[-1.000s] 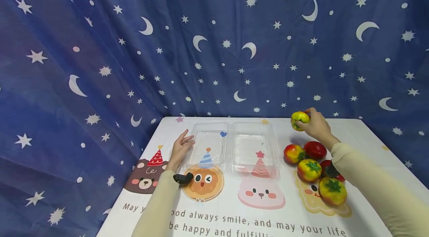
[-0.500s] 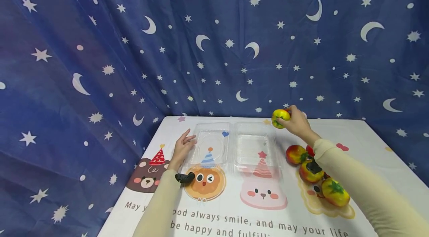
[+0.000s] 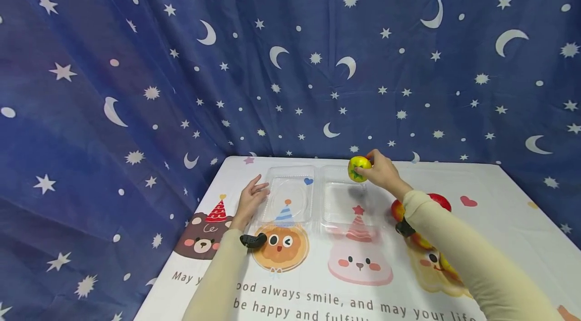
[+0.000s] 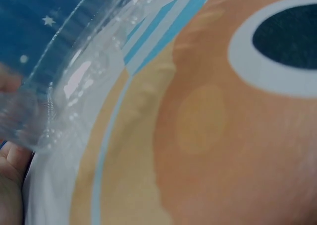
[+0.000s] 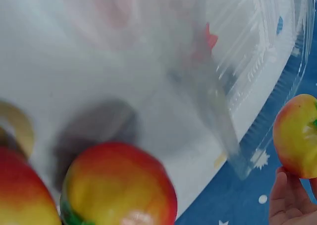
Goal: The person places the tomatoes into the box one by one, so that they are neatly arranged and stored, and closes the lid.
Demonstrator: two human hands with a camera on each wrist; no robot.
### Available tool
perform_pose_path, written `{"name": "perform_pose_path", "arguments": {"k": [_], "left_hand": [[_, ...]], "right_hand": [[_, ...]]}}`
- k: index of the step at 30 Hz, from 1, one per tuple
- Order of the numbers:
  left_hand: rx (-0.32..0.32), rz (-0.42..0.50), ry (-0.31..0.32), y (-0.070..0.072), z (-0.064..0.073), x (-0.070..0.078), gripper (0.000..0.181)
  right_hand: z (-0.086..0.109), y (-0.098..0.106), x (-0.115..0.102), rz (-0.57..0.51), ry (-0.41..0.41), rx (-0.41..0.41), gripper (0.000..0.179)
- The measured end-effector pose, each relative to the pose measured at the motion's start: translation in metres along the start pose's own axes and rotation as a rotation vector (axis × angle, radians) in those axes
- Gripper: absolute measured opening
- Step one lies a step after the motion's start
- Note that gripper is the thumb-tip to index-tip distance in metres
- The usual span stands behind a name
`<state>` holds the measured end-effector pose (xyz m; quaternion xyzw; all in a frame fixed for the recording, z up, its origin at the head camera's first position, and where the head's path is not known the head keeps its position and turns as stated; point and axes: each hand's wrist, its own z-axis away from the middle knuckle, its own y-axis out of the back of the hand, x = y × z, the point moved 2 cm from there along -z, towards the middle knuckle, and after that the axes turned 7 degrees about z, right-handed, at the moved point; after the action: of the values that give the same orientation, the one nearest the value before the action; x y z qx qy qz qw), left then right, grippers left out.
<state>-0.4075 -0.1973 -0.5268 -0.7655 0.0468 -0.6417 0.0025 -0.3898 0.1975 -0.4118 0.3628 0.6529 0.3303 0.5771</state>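
My right hand [image 3: 383,174] holds a yellow-red persimmon [image 3: 358,162] with a green leafy top, above the right half of a clear plastic clamshell box [image 3: 318,205]. In the right wrist view this persimmon [image 5: 297,136] sits at the fingertips. The box lies unfolded, both halves on the table. My left hand [image 3: 251,200] is at the box's left edge, fingers extended and loosely spread. The left wrist view shows its fingers [image 4: 11,173] against the clear plastic.
Several more red and yellow fruits [image 3: 439,201] lie on the table right of the box, partly hidden under my right forearm. The white tablecloth [image 3: 495,240] carries printed cartoon faces. A blue curtain [image 3: 290,59] with moons and stars hangs behind the table.
My right hand has carried the persimmon leftward, from above the other fruits to over the box's right half. The left hand stays at the box's left edge.
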Motion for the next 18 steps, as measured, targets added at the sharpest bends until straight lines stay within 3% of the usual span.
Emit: {"name": "perform_pose_path", "arguments": {"k": [5, 12, 18], "left_hand": [[-0.025, -0.011, 0.007, -0.003, 0.007, 0.019, 0.06], [0.02, -0.003, -0.004, 0.0, -0.004, -0.007, 0.061], [0.025, -0.027, -0.011, -0.001, -0.003, -0.007, 0.06]], "right_hand": [[-0.003, -0.011, -0.006, -0.026, 0.007, -0.029, 0.054], [-0.007, -0.023, -0.011, -0.057, 0.045, -0.037, 0.052], [-0.01, -0.033, -0.016, -0.059, 0.046, -0.08, 0.055]]}}
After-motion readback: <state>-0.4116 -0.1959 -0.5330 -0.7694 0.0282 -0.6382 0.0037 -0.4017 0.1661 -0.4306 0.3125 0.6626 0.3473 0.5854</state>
